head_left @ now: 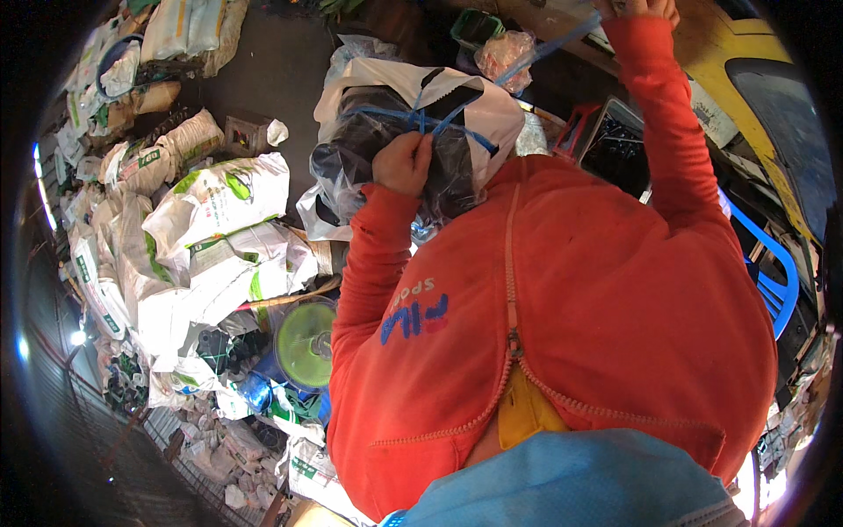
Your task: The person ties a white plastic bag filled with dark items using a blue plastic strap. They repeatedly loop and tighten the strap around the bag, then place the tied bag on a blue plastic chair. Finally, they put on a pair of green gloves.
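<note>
A white plastic sack [479,97] stands in front of me, its mouth gathered around dark contents wrapped in clear plastic [448,167]. Blue plastic twine [420,116] crosses over its top and meets in a knot. My left hand [404,164] is closed, pinching the twine just below that knot. From there a flat blue strip [562,39] of the twine stretches up to the right. At its far end is my right hand [639,9], fingers curled around it and partly cut off by the upper edge.
Printed white sacks [233,198] are heaped on the left, beside a round green-topped lid or tub [305,342]. A crumpled clear bag [507,61] and a dark green basket [477,28] sit beyond the sack. On the right are a blue chair [780,272] and a yellow panel [746,53].
</note>
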`<state>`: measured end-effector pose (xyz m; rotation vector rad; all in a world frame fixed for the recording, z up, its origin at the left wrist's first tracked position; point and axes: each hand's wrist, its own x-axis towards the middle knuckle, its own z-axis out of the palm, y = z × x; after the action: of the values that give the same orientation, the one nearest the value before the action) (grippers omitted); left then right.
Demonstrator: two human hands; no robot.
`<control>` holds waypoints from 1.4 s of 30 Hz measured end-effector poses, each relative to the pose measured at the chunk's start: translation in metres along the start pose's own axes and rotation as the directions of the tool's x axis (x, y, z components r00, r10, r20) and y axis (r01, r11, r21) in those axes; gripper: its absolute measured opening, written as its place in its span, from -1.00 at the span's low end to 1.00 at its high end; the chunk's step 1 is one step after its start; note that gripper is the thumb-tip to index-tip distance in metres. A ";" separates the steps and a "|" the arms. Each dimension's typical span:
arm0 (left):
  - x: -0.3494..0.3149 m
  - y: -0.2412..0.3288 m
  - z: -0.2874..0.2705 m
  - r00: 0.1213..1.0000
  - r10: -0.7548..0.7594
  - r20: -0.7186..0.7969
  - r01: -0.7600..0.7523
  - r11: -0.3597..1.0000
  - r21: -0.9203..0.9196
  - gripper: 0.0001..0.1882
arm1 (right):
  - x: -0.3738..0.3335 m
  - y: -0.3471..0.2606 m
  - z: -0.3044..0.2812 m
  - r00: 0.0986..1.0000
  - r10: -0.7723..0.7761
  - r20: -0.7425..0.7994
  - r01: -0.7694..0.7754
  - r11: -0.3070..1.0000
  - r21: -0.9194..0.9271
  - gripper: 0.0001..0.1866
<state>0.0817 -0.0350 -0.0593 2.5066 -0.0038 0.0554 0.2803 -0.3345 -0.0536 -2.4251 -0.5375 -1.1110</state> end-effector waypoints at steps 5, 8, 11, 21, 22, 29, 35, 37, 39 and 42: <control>0.001 -0.001 -0.001 1.000 0.021 0.016 -0.021 1.000 0.019 -0.74 | -0.072 -0.067 0.000 0.319 0.139 0.938 -0.425 0.905 0.010 -0.63; 0.001 -0.001 0.000 0.999 0.033 -0.006 -0.033 0.999 -0.027 -0.75 | -0.110 -0.091 0.028 -0.045 0.331 0.943 -0.942 0.299 -0.150 -0.58; 0.001 -0.001 0.000 0.998 0.051 -0.020 -0.052 0.998 -0.020 -0.75 | -0.127 -0.100 0.044 -0.012 0.260 0.966 -1.000 0.014 -0.016 -0.56; 0.001 0.002 -0.001 0.999 0.035 -0.016 -0.036 0.999 -0.033 -0.78 | -0.123 -0.100 0.069 0.164 0.121 0.979 -0.872 -0.445 0.201 -0.68; 0.001 0.003 -0.002 0.999 0.031 -0.011 -0.031 0.999 -0.023 -0.78 | -0.118 -0.096 0.081 0.212 0.092 0.973 -0.819 -0.526 0.229 -0.74; 0.001 0.008 -0.010 0.998 0.065 0.009 -0.066 0.997 0.029 -0.76 | -0.088 -0.116 0.080 0.150 -0.007 0.989 -0.725 -0.680 0.105 -0.70; 0.016 -0.004 -0.016 0.972 0.111 0.205 -0.129 0.989 0.078 -0.76 | -0.051 -0.163 0.042 0.200 -0.046 0.979 -0.947 0.248 0.205 -0.53; 0.022 -0.010 -0.014 0.964 0.092 0.250 -0.106 0.993 0.043 -0.76 | -0.042 -0.175 0.035 0.271 -0.133 0.953 -0.883 0.359 0.301 -0.54; 0.025 -0.015 -0.010 0.975 0.146 0.169 -0.148 0.989 -0.005 -0.76 | -0.036 -0.189 0.026 0.338 -0.181 0.924 -0.830 0.405 0.383 -0.56; 0.027 -0.017 -0.002 0.984 0.116 0.134 -0.118 0.993 0.012 -0.80 | -0.025 -0.208 0.013 0.329 -0.169 0.929 -0.816 0.444 0.370 -0.59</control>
<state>0.1085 -0.0198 -0.0669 2.5231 -0.2065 -0.0636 0.1686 -0.1580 -0.0368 -1.7590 -0.5086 0.7911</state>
